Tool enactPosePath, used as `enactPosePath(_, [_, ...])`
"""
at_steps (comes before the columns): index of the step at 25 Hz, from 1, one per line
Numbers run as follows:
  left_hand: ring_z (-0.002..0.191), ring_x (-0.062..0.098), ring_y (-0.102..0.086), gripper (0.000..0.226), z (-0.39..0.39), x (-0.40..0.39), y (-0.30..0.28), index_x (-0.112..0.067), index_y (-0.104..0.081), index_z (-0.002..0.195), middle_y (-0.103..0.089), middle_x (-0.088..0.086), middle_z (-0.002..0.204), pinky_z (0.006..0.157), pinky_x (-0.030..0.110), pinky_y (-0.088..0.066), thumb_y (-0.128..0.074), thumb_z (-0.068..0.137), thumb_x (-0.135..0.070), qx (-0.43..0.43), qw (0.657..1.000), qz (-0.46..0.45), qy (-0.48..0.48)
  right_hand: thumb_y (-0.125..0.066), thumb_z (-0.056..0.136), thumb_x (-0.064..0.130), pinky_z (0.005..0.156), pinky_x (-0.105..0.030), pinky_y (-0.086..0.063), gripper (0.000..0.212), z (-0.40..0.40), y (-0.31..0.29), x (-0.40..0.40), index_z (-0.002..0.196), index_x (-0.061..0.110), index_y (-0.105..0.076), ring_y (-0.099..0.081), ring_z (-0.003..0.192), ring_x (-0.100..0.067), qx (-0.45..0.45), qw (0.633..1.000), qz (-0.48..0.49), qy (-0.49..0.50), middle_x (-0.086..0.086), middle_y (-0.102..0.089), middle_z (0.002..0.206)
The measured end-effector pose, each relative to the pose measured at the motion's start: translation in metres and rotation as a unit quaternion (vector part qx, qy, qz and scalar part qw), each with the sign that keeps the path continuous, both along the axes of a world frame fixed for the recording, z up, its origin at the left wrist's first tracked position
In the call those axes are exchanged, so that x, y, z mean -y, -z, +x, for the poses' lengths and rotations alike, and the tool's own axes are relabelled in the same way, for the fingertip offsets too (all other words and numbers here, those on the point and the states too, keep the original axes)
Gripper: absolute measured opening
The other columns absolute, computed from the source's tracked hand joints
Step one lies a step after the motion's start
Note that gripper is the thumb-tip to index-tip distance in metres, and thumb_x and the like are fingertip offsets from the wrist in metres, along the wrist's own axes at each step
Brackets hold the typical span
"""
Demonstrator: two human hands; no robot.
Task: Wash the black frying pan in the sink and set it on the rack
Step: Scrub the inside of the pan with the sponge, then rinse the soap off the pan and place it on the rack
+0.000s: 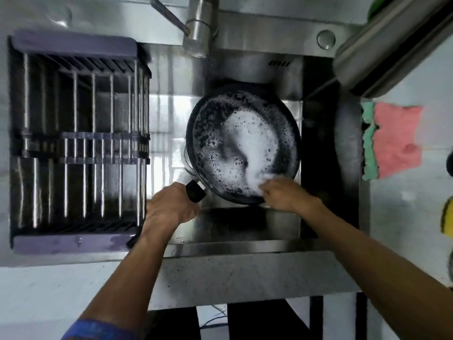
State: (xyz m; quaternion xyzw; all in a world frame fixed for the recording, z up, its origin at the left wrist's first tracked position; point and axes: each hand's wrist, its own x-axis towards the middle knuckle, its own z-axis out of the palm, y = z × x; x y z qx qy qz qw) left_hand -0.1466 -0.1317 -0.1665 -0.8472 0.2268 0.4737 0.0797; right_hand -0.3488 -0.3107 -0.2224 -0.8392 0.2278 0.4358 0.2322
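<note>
Pan [213, 123] soapy in sink [245, 227], rack [73, 45] beside.

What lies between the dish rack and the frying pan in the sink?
In the head view, only a bare, wet strip of sink floor separates the dish rack from the soapy frying pan; nothing stands there.
</note>
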Motion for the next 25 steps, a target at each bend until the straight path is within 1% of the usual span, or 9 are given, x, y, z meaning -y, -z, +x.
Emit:
enactPosePath(5, [0.081, 0.024, -0.064, 0.034, 0.0, 0.0, -0.005, -0.019, -0.061, 0.104, -0.065, 0.002, 0.085, 0.073, 0.03, -0.053, -0.062, 0.07, -0.025, 0.012, 1.0, -0.009, 0.006, -0.061, 0.08, 0.017, 0.098, -0.034, -0.045, 0.038, -0.02, -0.015, -0.003, 0.115, 0.019, -0.074, -0.061, 0.117, -0.028, 0.118, 0.992, -0.022, 0.027, -0.004, -0.069, 0.126])
enactPosePath(7, [0.08, 0.022, -0.059, 0.038, -0.002, -0.002, -0.014, -0.017, -0.06, 0.109, -0.062, 0.0, 0.087, 0.07, 0.029, -0.049, -0.069, 0.074, -0.03, 0.026, 0.999, -0.014, 0.03, -0.059, 0.083, 0.003, 0.095, -0.033, -0.049, 0.041, -0.022, -0.019, -0.01, 0.116, 0.02, -0.074, -0.065, 0.113, -0.024, 0.171, 0.977, 0.034, 0.123, -0.002, -0.071, 0.124])
enactPosePath(9, [0.084, 0.022, -0.058, 0.048, -0.003, -0.009, -0.031, -0.018, -0.056, 0.114, -0.062, 0.002, 0.098, 0.072, 0.032, -0.049, -0.074, 0.076, -0.041, 0.049, 0.997, -0.042, 0.048, -0.056, 0.09, -0.006, 0.094, -0.031, -0.051, 0.04, -0.01, -0.037, -0.014, 0.112, 0.021, -0.075, -0.066, 0.108, -0.02, 0.232, 0.905, 0.105, 0.342, -0.004, -0.071, 0.122])
enactPosePath(12, [0.103, 0.03, -0.057, 0.046, 0.018, 0.0, -0.074, -0.016, -0.053, 0.12, -0.054, 0.01, 0.119, 0.086, 0.042, -0.05, -0.071, 0.082, -0.033, 0.099, 0.971, -0.218, -0.017, -0.058, 0.093, -0.006, 0.068, -0.017, -0.052, 0.045, 0.011, -0.074, 0.0, 0.105, 0.036, -0.069, -0.065, 0.085, -0.012, 0.253, 0.722, 0.148, 0.626, -0.002, -0.071, 0.112])
enactPosePath(14, [0.108, 0.032, -0.051, 0.041, 0.046, 0.028, -0.115, -0.011, -0.052, 0.122, -0.049, 0.014, 0.122, 0.09, 0.044, -0.046, -0.066, 0.084, -0.02, 0.195, 0.909, -0.367, -0.031, -0.059, 0.092, -0.002, 0.051, -0.009, -0.046, 0.044, 0.02, -0.094, 0.014, 0.119, 0.033, -0.063, -0.064, 0.075, 0.0, 0.239, 0.658, 0.176, 0.692, 0.003, -0.069, 0.103])
enactPosePath(16, [0.108, 0.035, -0.048, 0.042, 0.076, 0.071, -0.146, -0.008, -0.051, 0.124, -0.048, 0.018, 0.124, 0.09, 0.045, -0.044, -0.061, 0.084, -0.018, 0.287, 0.858, -0.424, 0.031, -0.065, 0.086, 0.006, 0.067, -0.017, -0.056, 0.045, 0.03, -0.11, 0.023, 0.126, 0.027, -0.065, -0.067, 0.085, -0.005, 0.245, 0.621, 0.202, 0.717, 0.002, -0.071, 0.109])
enactPosePath(18, [0.105, 0.037, -0.05, 0.04, 0.098, 0.111, -0.159, -0.005, -0.051, 0.123, -0.049, 0.019, 0.122, 0.083, 0.047, -0.044, -0.056, 0.087, -0.023, 0.326, 0.86, -0.365, 0.143, -0.071, 0.075, 0.015, 0.103, -0.044, -0.05, 0.05, 0.037, -0.117, 0.029, 0.123, 0.027, -0.067, -0.066, 0.109, -0.02, 0.246, 0.608, 0.197, 0.729, 0.001, -0.072, 0.117])
enactPosePath(19, [0.103, 0.037, -0.052, 0.036, 0.103, 0.123, -0.159, -0.004, -0.052, 0.12, -0.05, 0.018, 0.119, 0.08, 0.046, -0.045, -0.052, 0.09, -0.024, 0.33, 0.868, -0.322, 0.185, -0.071, 0.075, 0.015, 0.108, -0.05, -0.044, 0.046, 0.039, -0.121, 0.028, 0.119, 0.028, -0.068, -0.064, 0.114, -0.023, 0.252, 0.608, 0.192, 0.728, 0.001, -0.072, 0.118])
enactPosePath(25, [0.087, 0.037, -0.062, 0.024, 0.102, 0.122, -0.153, -0.005, -0.063, 0.106, -0.062, 0.016, 0.099, 0.069, 0.039, -0.048, -0.043, 0.093, -0.007, 0.298, 0.893, -0.292, 0.169, -0.064, 0.09, 0.004, 0.096, -0.04, -0.05, 0.037, 0.047, -0.138, 0.026, 0.121, 0.023, -0.068, -0.062, 0.112, -0.022, 0.254, 0.61, 0.151, 0.735, -0.005, -0.069, 0.12])
